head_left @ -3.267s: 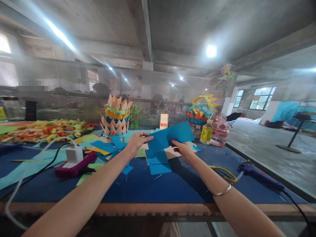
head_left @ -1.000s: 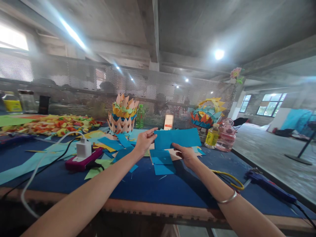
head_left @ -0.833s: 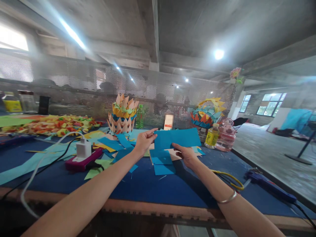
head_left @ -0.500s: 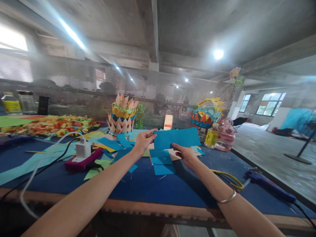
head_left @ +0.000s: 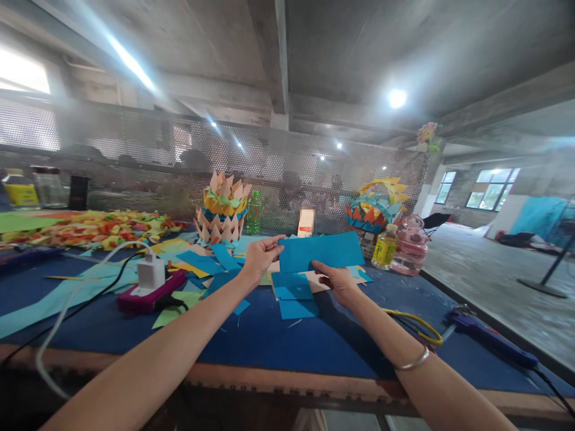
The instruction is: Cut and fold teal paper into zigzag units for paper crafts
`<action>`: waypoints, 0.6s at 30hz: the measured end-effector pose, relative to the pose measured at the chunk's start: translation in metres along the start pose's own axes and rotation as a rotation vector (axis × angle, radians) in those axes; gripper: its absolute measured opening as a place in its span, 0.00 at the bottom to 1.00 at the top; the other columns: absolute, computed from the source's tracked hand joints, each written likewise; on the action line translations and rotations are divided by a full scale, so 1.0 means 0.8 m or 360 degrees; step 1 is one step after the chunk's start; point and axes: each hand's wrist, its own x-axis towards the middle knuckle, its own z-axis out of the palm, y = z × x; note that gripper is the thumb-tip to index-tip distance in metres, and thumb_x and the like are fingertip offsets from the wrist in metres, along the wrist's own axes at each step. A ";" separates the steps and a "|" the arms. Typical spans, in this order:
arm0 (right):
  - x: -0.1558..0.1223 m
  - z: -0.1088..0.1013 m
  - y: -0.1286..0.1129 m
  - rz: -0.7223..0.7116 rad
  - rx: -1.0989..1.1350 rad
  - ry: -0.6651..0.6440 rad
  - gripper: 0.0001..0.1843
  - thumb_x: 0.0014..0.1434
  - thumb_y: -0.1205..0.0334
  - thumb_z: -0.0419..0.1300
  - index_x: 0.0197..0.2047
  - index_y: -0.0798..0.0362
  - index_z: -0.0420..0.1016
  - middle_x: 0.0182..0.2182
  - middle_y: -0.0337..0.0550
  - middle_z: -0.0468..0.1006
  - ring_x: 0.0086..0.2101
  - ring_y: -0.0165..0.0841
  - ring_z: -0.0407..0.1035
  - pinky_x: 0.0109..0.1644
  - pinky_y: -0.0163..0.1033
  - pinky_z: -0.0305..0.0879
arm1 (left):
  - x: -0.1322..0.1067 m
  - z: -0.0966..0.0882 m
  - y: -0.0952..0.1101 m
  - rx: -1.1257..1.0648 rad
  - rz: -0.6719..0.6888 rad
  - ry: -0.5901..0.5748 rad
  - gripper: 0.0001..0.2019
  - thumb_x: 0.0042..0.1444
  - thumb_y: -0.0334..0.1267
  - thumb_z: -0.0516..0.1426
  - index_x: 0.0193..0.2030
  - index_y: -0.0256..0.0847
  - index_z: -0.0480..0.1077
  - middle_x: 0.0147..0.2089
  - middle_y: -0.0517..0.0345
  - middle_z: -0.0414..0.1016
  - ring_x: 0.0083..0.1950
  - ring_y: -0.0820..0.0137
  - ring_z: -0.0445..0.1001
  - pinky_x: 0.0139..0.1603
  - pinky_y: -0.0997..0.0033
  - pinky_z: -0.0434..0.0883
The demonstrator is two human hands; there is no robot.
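The left hand pinches the left end of a blue sheet, held above the desk. The right hand (a silver bangle sits above its wrist) grips the sheet's lower edge, fingers apparently curled behind, though that is hard to see. Smaller blue pieces lie on the near side; a tiered paper flower stands far, to the left.

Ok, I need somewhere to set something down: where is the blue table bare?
The widest patch, thin scraps aside, lies between left forearm, right forearm, loose blue pieces and front edge. A smaller one lies between the right forearm, the blue tool and the front edge. Crowded: the left side, with the purple power strip, cables and paper scraps.
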 end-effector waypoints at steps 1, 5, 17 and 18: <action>0.000 0.000 0.000 0.0018 0.0023 0.0003 0.18 0.28 0.54 0.75 0.22 0.55 0.76 0.23 0.45 0.78 0.25 0.33 0.68 0.29 0.39 0.63 | 0.000 0.000 -0.001 0.0010 0.0005 0.0001 0.17 0.44 0.31 0.65 0.45 0.37 0.80 0.24 0.61 0.74 0.31 0.71 0.73 0.33 0.73 0.71; -0.001 0.001 -0.001 0.0092 0.0100 0.0019 0.18 0.27 0.56 0.75 0.22 0.55 0.77 0.22 0.43 0.78 0.26 0.33 0.68 0.28 0.37 0.62 | 0.001 -0.001 -0.003 0.0034 0.0018 0.0004 0.19 0.43 0.33 0.66 0.45 0.38 0.80 0.24 0.61 0.74 0.31 0.71 0.73 0.33 0.73 0.71; 0.002 0.001 0.001 0.0048 0.0080 0.0017 0.20 0.26 0.55 0.76 0.22 0.56 0.78 0.23 0.45 0.78 0.28 0.35 0.69 0.30 0.38 0.63 | 0.001 0.001 0.001 -0.0015 -0.0047 0.0021 0.20 0.42 0.33 0.65 0.45 0.36 0.80 0.23 0.64 0.72 0.25 0.76 0.67 0.32 0.74 0.69; 0.001 0.001 0.001 0.0040 0.0073 0.0016 0.19 0.26 0.55 0.76 0.22 0.55 0.78 0.23 0.45 0.78 0.28 0.35 0.69 0.29 0.38 0.63 | 0.000 0.001 0.002 -0.0019 -0.0054 0.0021 0.20 0.41 0.33 0.65 0.45 0.36 0.80 0.23 0.64 0.72 0.25 0.77 0.67 0.32 0.74 0.69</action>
